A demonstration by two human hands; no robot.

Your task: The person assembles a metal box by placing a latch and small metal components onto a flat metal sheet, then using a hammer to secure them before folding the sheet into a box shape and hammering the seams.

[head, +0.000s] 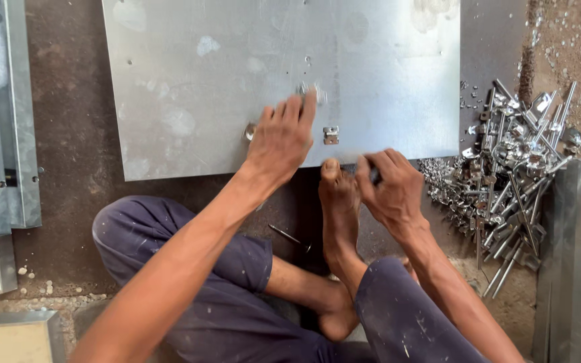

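- Nearest, dark blue trousers [237,316] on crossed legs, speckled with pale flecks; bare foot [339,202] stretched forward, toes touching the near edge of the metal sheet [237,81].
- Worth keeping that foot pressed on the edge: looks like the only brace against the sheet sliding on the floor [68,134].
- Right hand [388,191] closed narrowly around something small and dark at the sheet's near edge, just beside the toes; cannot tell what, mostly hidden by the fingers.
- Best to hold that grip square to the edge and turn or push steadily, not in jerks, with toes so close.
- Left hand [282,138] flat on the sheet, fingers together and spread forward, holding nothing, fingertips blurred.
- Good to keep that palm weighted downward, so the thin sheet stays flat.
- Small bracket [331,135] on the sheet just right of the left hand; round fitting [250,131] peeking out at its left side.
- Thin dark rod [289,236] on the floor between the legs, near the foot.
- To the right, a heap of bolts and clips [512,161] within reach of the right hand.
- Farther left, folded metal channels [1,114] lying well apart from the sheet.
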